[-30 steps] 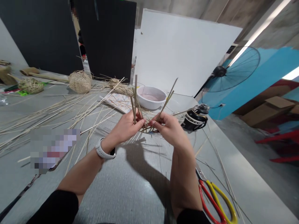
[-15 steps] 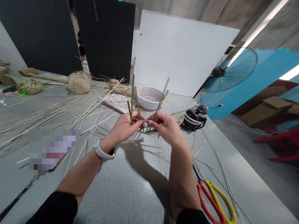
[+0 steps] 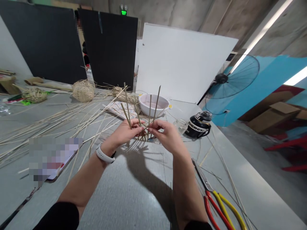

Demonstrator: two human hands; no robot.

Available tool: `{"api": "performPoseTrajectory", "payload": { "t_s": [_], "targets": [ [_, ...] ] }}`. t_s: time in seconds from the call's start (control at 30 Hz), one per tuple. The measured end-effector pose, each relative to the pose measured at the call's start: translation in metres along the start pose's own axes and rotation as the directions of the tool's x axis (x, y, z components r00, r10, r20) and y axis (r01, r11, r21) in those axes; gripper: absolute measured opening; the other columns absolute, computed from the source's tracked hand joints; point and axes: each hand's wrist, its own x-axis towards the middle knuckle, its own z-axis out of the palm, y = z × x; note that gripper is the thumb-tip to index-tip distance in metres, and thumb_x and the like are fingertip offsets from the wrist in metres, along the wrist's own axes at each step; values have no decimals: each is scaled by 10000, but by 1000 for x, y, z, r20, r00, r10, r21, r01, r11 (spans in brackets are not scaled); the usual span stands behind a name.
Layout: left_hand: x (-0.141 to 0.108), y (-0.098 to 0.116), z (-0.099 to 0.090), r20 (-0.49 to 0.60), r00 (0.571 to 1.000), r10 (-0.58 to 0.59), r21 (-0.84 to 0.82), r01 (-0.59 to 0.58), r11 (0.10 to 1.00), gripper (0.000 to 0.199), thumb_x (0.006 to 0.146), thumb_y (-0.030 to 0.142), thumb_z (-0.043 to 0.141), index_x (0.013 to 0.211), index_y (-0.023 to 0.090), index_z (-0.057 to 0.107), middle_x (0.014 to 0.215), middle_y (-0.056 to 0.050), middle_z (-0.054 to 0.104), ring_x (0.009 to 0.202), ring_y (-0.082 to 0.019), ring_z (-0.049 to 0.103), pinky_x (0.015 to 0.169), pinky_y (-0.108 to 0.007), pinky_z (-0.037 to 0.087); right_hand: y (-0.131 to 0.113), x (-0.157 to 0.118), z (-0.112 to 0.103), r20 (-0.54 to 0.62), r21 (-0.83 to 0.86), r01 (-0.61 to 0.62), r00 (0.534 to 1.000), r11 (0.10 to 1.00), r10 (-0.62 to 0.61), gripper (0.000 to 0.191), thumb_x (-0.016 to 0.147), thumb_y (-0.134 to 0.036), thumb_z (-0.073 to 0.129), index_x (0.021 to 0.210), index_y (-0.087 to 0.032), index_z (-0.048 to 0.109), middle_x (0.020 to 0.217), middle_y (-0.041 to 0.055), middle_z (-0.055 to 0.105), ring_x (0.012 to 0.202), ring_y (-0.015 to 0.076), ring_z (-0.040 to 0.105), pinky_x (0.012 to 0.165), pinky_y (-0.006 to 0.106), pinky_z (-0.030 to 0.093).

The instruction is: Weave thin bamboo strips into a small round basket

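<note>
Between my hands stands a small unfinished basket point(image 3: 143, 138) of thin bamboo strips, with several strips sticking up from its low woven part. My left hand point(image 3: 126, 131), with a white-strapped watch point(image 3: 105, 155) on the wrist, pinches its left side with thumb and fingers. On the right, my right hand point(image 3: 165, 132) is closed in a pinch on the strips, its fingertips close to the left ones. Two upright strips rise beside its fingers. The fingers partly cover the weave, so which strip each tip presses is hard to see.
Loose bamboo strips point(image 3: 59, 119) spread across the left of the table. A woven ball-like basket point(image 3: 83, 90), a white basin point(image 3: 153, 103), a glass cup point(image 3: 180, 126) and a black jug point(image 3: 198, 126) stand behind. Large scissors point(image 3: 208, 188) lie right; a blurred-out phone-like object point(image 3: 63, 159) lies left.
The view has tilted up a little. The strips by my right hand leaned right and now stand more upright; those by my left hand now lean left. Both hands keep pinching the basket.
</note>
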Motion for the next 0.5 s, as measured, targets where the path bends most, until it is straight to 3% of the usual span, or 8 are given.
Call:
{"api": "performPoseTrajectory", "payload": {
  "t_s": [0.17,0.23,0.5],
  "targets": [
    [2,-1,-12,122,993,12,38,-17,999,228,781,263,715,965,129,702,790,-32,693,696,-108,626,671,-238,499,-2,0,7,-25,-14,-10,1000,1000,10,48,852,-241,590,850,-196,607,704,-16,566,687,149,510,668,271,390],
    [2,-2,-16,151,988,14,44,-21,999,212,773,288,724,925,142,707,818,-35,695,736,-120,634,680,-241,507,-2,0,8,-21,3,-25,999,1000,25,75,844,-227,586,906,-199,618,696,-24,569,682,149,518,674,270,394],
    [2,0,-20,127,989,-80,-53,87,995,229,742,269,775,932,171,691,900,-14,674,762,-99,619,718,-242,542,1,5,13,-62,3,-45,997,999,45,170,833,-250,597,993,-194,591,675,-41,573,658,145,538,668,272,393]
  ]
}}
